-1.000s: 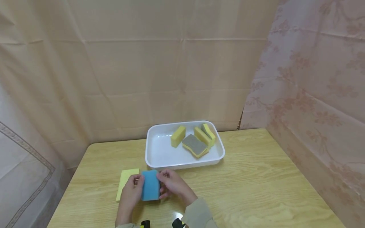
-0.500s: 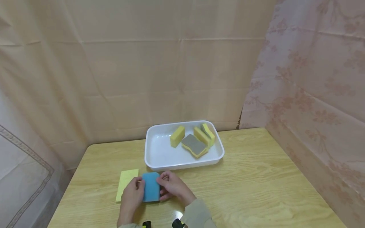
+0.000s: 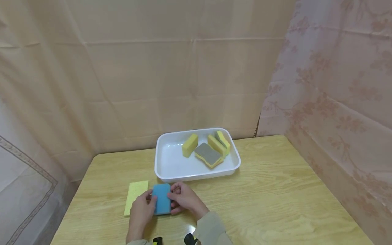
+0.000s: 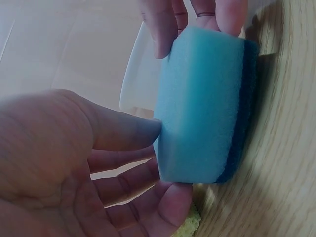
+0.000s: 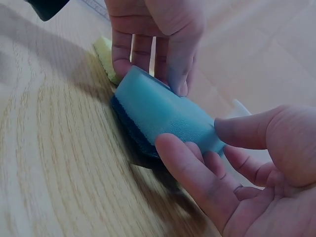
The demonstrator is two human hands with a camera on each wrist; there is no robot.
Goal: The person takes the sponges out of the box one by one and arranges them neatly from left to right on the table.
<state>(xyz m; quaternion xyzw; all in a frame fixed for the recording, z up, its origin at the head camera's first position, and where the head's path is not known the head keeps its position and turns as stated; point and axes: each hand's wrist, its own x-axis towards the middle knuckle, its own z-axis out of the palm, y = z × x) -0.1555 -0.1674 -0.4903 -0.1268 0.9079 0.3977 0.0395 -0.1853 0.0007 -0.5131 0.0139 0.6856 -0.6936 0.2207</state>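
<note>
Both hands hold a blue sponge [image 3: 162,199] with a darker blue scouring layer, just above the wooden table. My left hand [image 3: 142,210] grips its left end, thumb on the light face and fingers curled around the edge. At the opposite end, my right hand [image 3: 185,199] pinches it between thumb and fingers. In the left wrist view the light foam of the sponge [image 4: 202,108] faces the camera, its dark layer turned to the tabletop. The right wrist view shows the sponge [image 5: 163,111] tilted between the two hands.
Behind the hands stands a white tray [image 3: 171,166], with a yellow sponge [image 3: 190,145], a grey-topped sponge [image 3: 209,153] and further yellow sponges inside. A flat yellow pad [image 3: 135,194] lies on the table [image 3: 275,190] by my left hand. Curtains hang behind.
The head view shifts slightly. Both hands keep their hold on the blue sponge, which stays in nearly the same spot.
</note>
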